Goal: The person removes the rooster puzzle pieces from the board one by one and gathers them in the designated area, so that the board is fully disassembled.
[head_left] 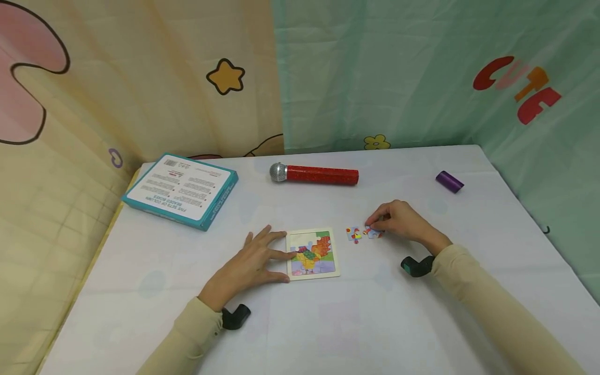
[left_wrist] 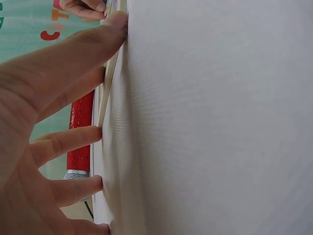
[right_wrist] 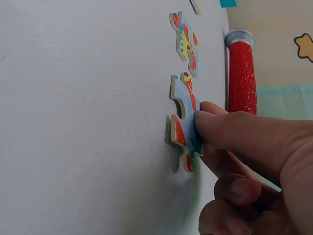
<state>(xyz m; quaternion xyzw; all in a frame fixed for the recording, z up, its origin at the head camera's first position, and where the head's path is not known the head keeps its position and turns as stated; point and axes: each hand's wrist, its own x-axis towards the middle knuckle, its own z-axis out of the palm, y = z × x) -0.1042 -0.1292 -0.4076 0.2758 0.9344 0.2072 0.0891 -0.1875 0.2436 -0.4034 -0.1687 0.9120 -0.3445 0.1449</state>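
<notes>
A square puzzle tray with a colourful picture lies on the table, its upper left part showing bare. My left hand is spread at the tray's left side, thumb and a finger at its edge, one fingertip over the picture. To the tray's right, my right hand pinches a puzzle piece between thumb and finger; in the right wrist view the piece is tilted at the table surface. Another puzzle piece lies just left of it, between the held piece and the tray.
A red microphone with a silver head lies behind the tray. The teal-edged box is at the back left, and a purple cylinder at the back right. Curtains stand behind the table.
</notes>
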